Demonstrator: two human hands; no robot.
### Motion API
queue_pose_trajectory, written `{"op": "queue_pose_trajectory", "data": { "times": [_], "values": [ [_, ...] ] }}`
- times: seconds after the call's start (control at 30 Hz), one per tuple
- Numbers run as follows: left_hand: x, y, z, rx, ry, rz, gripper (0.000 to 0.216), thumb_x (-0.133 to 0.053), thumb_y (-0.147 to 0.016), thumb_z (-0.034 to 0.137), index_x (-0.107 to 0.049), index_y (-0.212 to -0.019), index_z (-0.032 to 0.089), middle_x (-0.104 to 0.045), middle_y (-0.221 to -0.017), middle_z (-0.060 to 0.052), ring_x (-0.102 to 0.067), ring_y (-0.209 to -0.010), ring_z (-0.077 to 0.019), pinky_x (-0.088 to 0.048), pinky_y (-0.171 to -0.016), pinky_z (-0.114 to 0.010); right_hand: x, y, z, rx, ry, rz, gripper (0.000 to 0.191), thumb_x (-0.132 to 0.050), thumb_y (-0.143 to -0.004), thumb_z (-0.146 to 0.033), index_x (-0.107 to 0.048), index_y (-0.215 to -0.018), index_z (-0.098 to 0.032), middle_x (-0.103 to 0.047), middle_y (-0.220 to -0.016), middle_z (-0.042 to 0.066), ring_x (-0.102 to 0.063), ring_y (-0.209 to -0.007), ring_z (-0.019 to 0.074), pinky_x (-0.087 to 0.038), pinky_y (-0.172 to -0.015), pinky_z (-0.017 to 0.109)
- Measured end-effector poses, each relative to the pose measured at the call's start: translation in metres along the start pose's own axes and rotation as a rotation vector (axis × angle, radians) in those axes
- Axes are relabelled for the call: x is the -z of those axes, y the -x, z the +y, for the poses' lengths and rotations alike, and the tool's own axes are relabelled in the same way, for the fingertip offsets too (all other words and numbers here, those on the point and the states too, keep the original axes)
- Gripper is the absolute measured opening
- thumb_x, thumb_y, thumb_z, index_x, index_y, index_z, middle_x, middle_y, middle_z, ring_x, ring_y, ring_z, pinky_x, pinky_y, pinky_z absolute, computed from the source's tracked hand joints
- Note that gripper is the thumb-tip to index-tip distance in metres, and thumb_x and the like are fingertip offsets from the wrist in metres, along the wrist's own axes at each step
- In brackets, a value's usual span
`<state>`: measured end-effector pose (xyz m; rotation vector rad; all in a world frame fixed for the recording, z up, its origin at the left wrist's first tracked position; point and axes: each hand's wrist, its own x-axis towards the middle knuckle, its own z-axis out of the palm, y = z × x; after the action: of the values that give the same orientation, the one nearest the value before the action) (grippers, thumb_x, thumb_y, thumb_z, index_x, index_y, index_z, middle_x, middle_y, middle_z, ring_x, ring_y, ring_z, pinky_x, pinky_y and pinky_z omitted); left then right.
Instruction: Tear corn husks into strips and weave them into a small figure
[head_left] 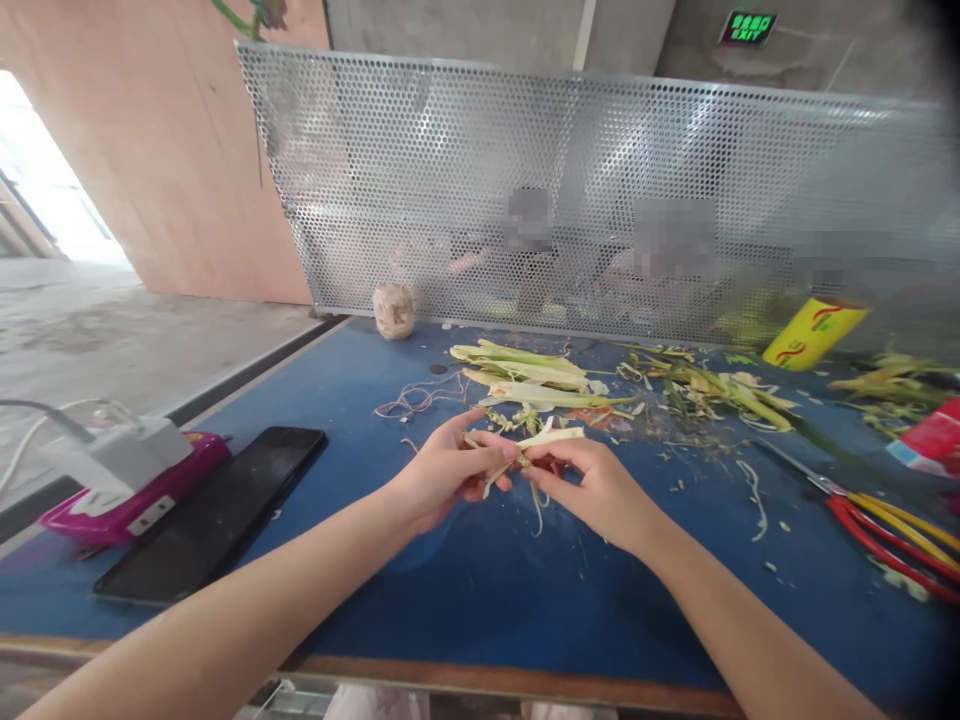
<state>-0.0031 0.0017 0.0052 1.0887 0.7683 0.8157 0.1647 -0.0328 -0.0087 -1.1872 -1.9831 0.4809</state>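
Over the middle of the blue table, my left hand (454,462) and my right hand (600,490) meet, each closed on a pale green strip of corn husk (556,437). Thumb and fingers of both hands pinch it near a small twisted, knotted part. A thin end of it dangles below the fingers. Just beyond my hands lies a pile of pale husks (536,370), with small curled scraps (523,417) in front of it. Part of the held strip is hidden by my fingers.
Left are a black phone (217,510), a purple power strip (187,470) with a white plug, and loose string (424,395). A tape roll (393,311) stands behind. Right are scissors (840,490), a yellow tube (814,335) and leaf scraps (720,390). A perforated metal screen (450,150) borders the back.
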Motion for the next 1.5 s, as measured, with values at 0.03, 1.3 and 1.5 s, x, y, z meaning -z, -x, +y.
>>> {"op": "queue_pose_trajectory", "data": {
  "times": [0.03,1.3,1.5],
  "values": [
    [0.000,0.000,-0.001,0.001,0.005,-0.001,0.085,-0.071,-0.063,0.014,-0.021,-0.132,0.008,-0.059,-0.064,0.002,-0.054,-0.045,-0.0083,-0.027,-0.031,-0.015,-0.001,0.000,-0.001,-0.010,0.009,-0.002,0.012,-0.054,-0.080,-0.023,-0.065,-0.081,-0.021,-0.062,-0.067,-0.001,-0.052,-0.058,0.0118,-0.042,-0.052,0.022],
    [-0.005,-0.003,-0.008,-0.070,-0.015,0.054,0.092,-0.070,-0.065,0.019,-0.012,-0.136,0.015,-0.063,-0.074,-0.003,-0.054,-0.042,-0.0083,-0.029,-0.031,-0.016,-0.014,0.005,-0.004,0.093,0.474,0.039,0.025,-0.040,-0.085,-0.019,-0.058,-0.068,-0.018,-0.062,-0.065,0.003,-0.055,-0.060,0.0147,-0.038,-0.057,0.025],
    [-0.006,-0.003,-0.006,0.040,0.063,0.066,0.077,-0.063,-0.072,0.027,-0.019,-0.134,0.013,-0.066,-0.078,-0.009,-0.060,-0.048,-0.0127,-0.032,-0.033,-0.018,-0.013,0.006,-0.005,-0.030,0.377,0.049,0.020,-0.043,-0.083,-0.019,-0.059,-0.072,-0.021,-0.063,-0.065,0.000,-0.055,-0.056,0.0132,-0.036,-0.052,0.023]
  ]
}}
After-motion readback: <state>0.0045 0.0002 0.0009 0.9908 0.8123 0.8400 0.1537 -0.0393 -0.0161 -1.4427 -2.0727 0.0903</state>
